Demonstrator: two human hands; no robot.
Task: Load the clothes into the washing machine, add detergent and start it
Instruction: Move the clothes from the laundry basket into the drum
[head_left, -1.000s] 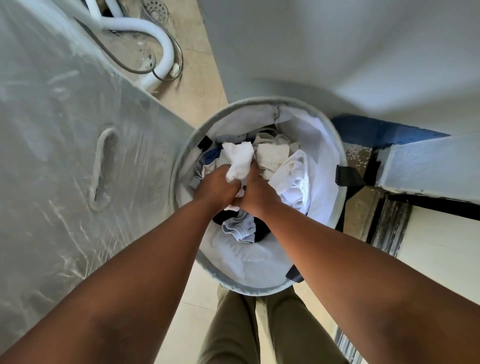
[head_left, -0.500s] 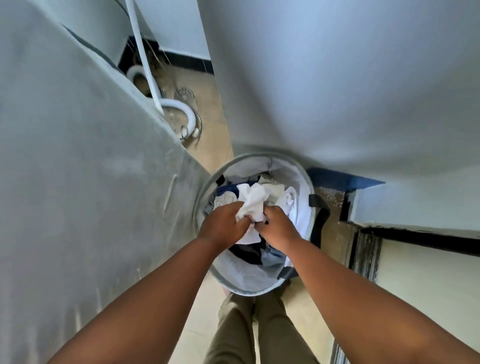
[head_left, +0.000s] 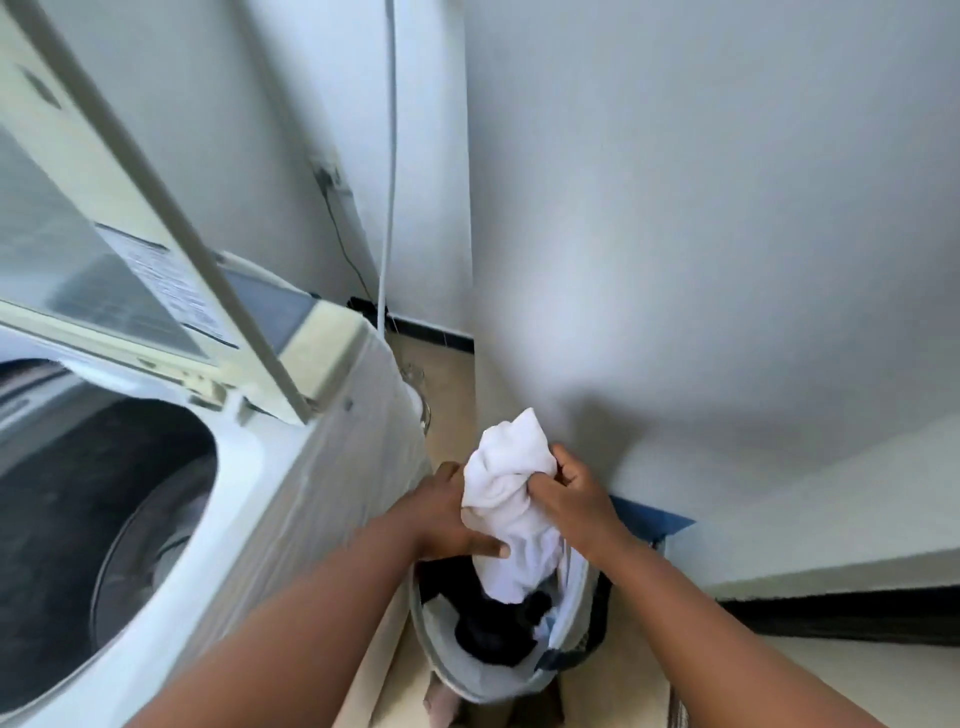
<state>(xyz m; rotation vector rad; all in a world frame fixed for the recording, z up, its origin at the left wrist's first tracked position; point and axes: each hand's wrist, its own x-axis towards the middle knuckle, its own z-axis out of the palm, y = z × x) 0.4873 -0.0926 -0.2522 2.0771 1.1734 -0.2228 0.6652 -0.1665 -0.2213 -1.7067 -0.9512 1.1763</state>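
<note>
White walls (head_left: 675, 208) close in a narrow corner, the open washing machine (head_left: 156, 519) at left. Between both hands — left hand (head_left: 441, 514) and right hand (head_left: 571, 493) gripping it — a bunched white garment (head_left: 511, 493) hangs above the laundry basket (head_left: 467, 670).

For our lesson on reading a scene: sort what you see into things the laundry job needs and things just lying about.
Needed: white garment, left hand, right hand, laundry basket, dark clothes, washing machine, raised lid.

Lying about: white hose, black cable.
</note>
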